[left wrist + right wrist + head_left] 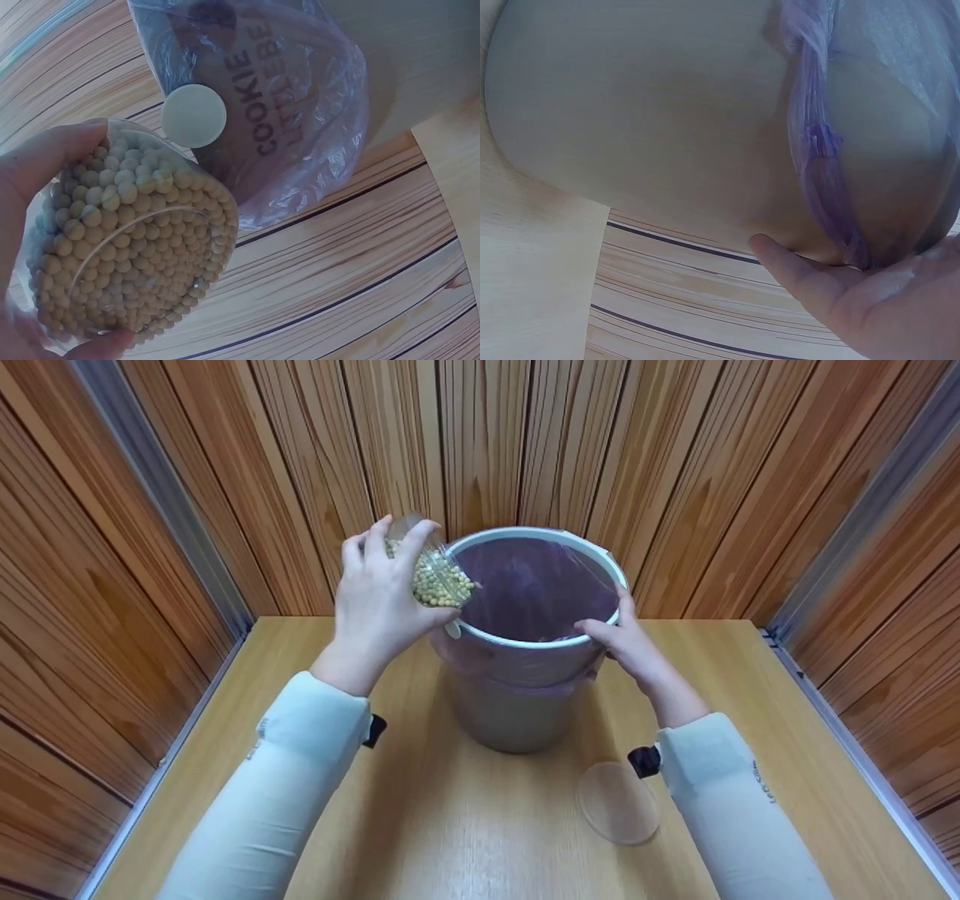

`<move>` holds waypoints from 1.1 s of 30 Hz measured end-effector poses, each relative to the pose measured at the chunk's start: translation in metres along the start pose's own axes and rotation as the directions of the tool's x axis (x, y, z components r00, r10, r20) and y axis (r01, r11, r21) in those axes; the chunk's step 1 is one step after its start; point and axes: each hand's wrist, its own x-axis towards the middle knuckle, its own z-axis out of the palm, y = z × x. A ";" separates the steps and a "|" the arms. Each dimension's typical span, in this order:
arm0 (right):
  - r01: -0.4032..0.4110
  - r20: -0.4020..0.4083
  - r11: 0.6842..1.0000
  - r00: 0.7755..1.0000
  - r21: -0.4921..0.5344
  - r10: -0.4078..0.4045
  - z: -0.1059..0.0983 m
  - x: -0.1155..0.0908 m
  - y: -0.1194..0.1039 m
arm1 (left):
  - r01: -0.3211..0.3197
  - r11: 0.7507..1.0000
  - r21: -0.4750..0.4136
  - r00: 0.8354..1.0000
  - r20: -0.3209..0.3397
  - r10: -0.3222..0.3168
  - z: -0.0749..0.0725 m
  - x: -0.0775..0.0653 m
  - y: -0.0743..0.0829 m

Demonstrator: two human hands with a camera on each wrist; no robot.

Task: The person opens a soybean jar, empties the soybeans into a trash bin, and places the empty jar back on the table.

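Observation:
My left hand grips a clear plastic jar of round, pale yellow dried beans, its fingers and thumb spread around the sides. The jar tilts beside the left rim of a grey trash can, and in the left wrist view its base faces the camera. A thin purple bag lines the can and folds over its pale rim. On the opposite side, my right hand holds the rim, thumb over the edge and fingers outside. Below the rim, bunched bag plastic shows in the right wrist view.
A round clear lid lies on the wooden table, near the right forearm. Wood-plank walls stand behind and on both sides. A round white knob sits on the can's side, near the jar.

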 end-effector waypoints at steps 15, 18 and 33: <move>-0.008 -0.011 1.000 1.000 0.000 0.008 -0.002 0.000 0.000 | -0.085 0.989 0.121 0.996 0.012 0.085 -0.002 0.005 0.006; -0.013 -0.007 1.000 1.000 -0.006 0.013 -0.003 -0.001 0.000 | -0.104 0.986 0.129 0.995 0.004 0.104 -0.001 0.006 0.007; -0.003 -0.006 1.000 1.000 -0.009 0.003 -0.002 0.000 0.002 | -0.124 0.977 0.174 0.992 0.020 0.123 -0.001 0.006 0.009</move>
